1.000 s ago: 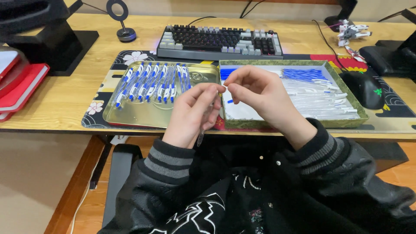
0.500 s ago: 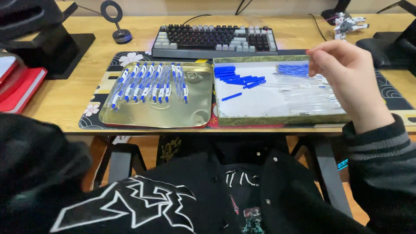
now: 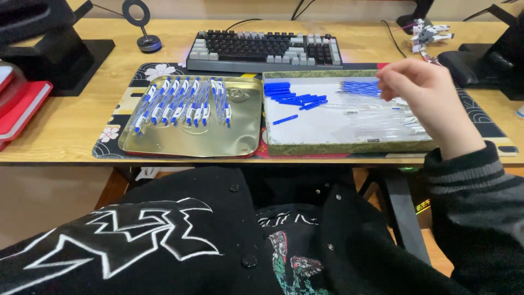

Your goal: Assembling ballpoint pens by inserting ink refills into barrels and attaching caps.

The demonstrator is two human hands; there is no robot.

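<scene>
Head view: right hand (image 3: 431, 101) over clear plastic pen barrels (image 3: 382, 117), shallow box (image 3: 327, 146).

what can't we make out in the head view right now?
- Left hand: not in view.
- Right hand: motion-blurred; fingertips turned away, so a grip cannot be told.
- Clear pen barrels in the right tray: too faint to count; partly behind the hand.
- Red books: cut by the left edge.

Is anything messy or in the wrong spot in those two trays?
One blue cap lies alone in the middle of the right tray, apart from the pile of caps near its back corner. Pens in the gold tray sit tidy.
</scene>
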